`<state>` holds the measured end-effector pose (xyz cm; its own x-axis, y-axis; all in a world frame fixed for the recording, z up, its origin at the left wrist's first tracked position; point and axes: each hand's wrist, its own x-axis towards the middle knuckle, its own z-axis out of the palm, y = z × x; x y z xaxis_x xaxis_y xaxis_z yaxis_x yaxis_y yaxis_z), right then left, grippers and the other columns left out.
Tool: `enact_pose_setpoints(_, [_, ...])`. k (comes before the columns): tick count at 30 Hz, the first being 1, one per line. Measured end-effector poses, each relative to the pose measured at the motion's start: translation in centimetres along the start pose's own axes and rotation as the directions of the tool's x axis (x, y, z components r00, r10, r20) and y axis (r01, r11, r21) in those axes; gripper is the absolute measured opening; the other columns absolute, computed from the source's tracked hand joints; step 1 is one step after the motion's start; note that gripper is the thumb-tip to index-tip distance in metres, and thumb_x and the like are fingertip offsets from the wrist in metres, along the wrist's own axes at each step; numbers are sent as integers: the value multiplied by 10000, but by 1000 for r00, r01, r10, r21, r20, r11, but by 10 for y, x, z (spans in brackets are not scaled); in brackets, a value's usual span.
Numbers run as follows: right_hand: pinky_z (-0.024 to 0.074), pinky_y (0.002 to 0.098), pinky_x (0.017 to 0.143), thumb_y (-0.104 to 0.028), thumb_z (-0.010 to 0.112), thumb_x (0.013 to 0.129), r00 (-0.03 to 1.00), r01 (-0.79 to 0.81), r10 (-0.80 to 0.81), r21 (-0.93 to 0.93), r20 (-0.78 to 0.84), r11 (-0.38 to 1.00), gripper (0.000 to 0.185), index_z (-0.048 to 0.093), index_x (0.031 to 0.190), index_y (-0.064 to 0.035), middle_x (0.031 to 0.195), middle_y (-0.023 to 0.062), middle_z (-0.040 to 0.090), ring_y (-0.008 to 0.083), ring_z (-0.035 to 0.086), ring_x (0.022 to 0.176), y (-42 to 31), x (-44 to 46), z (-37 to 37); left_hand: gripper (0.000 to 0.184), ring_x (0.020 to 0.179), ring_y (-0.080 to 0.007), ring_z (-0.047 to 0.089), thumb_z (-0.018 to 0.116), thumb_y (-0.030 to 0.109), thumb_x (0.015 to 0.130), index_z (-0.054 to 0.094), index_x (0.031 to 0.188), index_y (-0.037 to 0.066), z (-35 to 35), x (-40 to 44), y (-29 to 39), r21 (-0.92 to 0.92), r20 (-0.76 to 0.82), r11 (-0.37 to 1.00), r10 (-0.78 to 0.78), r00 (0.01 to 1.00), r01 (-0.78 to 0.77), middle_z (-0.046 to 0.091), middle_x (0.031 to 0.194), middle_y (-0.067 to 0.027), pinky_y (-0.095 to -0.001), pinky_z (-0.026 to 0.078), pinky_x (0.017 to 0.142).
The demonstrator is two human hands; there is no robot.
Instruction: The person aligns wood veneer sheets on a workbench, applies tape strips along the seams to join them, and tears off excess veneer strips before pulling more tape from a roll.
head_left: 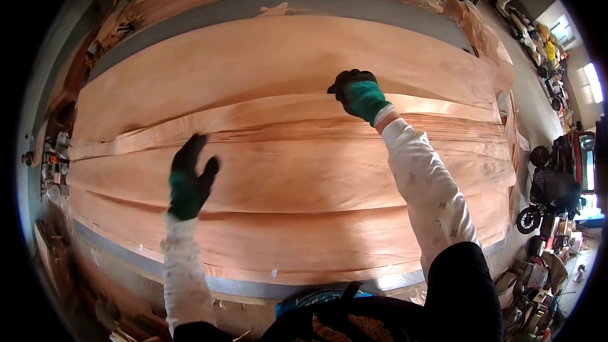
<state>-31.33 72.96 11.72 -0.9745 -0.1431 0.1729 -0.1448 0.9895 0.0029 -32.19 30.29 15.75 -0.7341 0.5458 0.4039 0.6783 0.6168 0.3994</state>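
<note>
My R hand (360,94), upper ctr of frame, is curled by the edge of the top wood sheet (253,57); can't tell if it's pinching. My L hand (190,177), ctr-left, thumb spread, is over the stacked sheets (304,177). Motorbike (554,191) far R.

Single head-worn view, wide, round-edged; faces forward and steeply down onto wood sheets (285,174), near.

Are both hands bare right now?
No, the left hand and right hand both wear green-and-black gloves.
</note>
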Motion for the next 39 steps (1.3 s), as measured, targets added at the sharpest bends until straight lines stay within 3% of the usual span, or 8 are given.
enact_pose_setpoints(8, [479,445,769,-145,657,758,970,103,-71,128,-234,986,327,689,1078,-205,890,77,675,291,629,839,-40,-59,-77,323,890,-347,613,696,259,820,648,1101,107,114,138,106,-125,181,857,515,838,-500,661,981,-172,-425,468,777])
enact_pose_setpoints(12, [501,393,799,-246,686,837,805,74,200,429,-559,900,359,632,1148,-74,978,82,678,264,635,859,-78,-174,-99,146,631,-274,630,675,195,834,702,788,59,51,99,145,-399,673,916,260,692,43,688,777,-113,-364,478,587])
enact_pose_setpoints(14, [502,363,816,-337,636,910,838,-134,540,989,76,68,414,591,1228,-77,1101,46,664,200,636,928,-108,-253,-55,192,728,-167,682,701,144,838,679,954,-8,26,55,126,-435,665,879,461,588,-197,720,793,-94,-302,529,672])
enact_pose_setpoints(16, [483,338,875,-386,594,933,733,-384,369,795,572,-470,448,555,1279,-104,1155,45,618,141,593,1037,-122,-287,-44,267,797,-156,681,716,138,830,651,1016,-42,-11,16,138,-348,895,856,182,408,381,719,839,-107,-294,532,725])
enact_pose_setpoints(20, [481,375,922,-433,519,960,863,297,334,155,378,-942,459,532,1278,-101,1199,75,597,247,575,1112,-129,-284,3,249,727,-85,616,696,196,854,677,985,-14,-53,-81,114,-180,979,750,73,192,636,721,841,-38,-238,488,729])
enact_pose_setpoints(24, [493,385,907,-366,469,984,793,548,583,212,174,-809,421,534,1294,-89,1140,66,660,241,624,1041,-72,-287,4,304,687,-158,640,655,301,828,717,861,5,-95,-149,106,138,954,749,-275,115,649,702,756,-79,-287,493,675])
enact_pose_setpoints(26, [511,368,870,-307,498,970,770,587,629,263,111,-766,352,574,1247,-103,1073,32,681,206,639,974,-34,-302,19,491,1119,-372,584,656,361,847,565,1159,-7,-112,-187,59,187,973,714,-231,-25,675,629,1124,-224,-537,468,967])
enact_pose_setpoints(39, [530,283,659,-100,667,847,278,391,930,856,240,-337,313,573,1136,-25,841,41,651,149,627,720,20,-497,-38,300,947,-276,643,606,219,898,598,1069,-28,-72,-215,74,208,931,721,-352,91,661,656,1000,-198,-455,523,908])
